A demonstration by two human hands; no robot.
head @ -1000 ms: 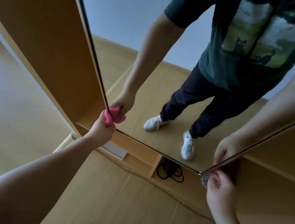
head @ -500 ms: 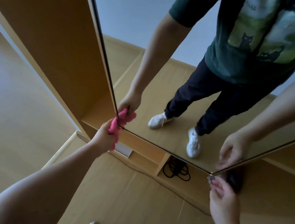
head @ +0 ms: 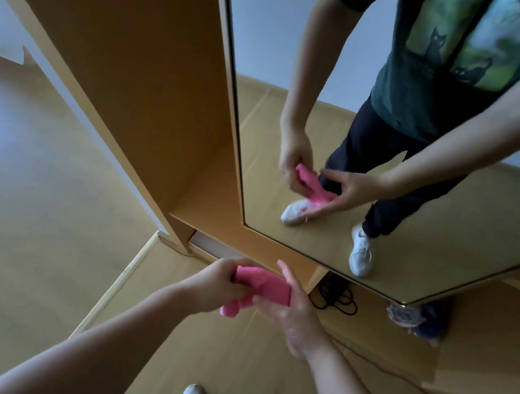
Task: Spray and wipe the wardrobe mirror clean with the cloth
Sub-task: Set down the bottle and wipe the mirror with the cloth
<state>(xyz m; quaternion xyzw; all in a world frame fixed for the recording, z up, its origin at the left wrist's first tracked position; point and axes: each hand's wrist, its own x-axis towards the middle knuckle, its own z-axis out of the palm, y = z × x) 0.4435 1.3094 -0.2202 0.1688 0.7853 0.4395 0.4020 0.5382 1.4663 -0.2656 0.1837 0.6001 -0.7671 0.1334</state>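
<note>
Leaving the wardrobe mirror (head: 312,67), I gripped the pink cloth (head: 262,284) in my left hand (head: 214,281), right hand (head: 295,314) pinching it, probably to refold.

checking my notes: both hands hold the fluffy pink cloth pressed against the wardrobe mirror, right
Not quite. The left hand and right hand do hold the fluffy pink cloth, but clear of the wardrobe mirror, in front of its lower edge; the head view shows it.

Left hand (head: 216,279) and pink cloth (head: 260,283) off mirror (head: 278,44) edge, right hand (head: 293,314) over from lower corner, cloth now held between both hands.
</note>
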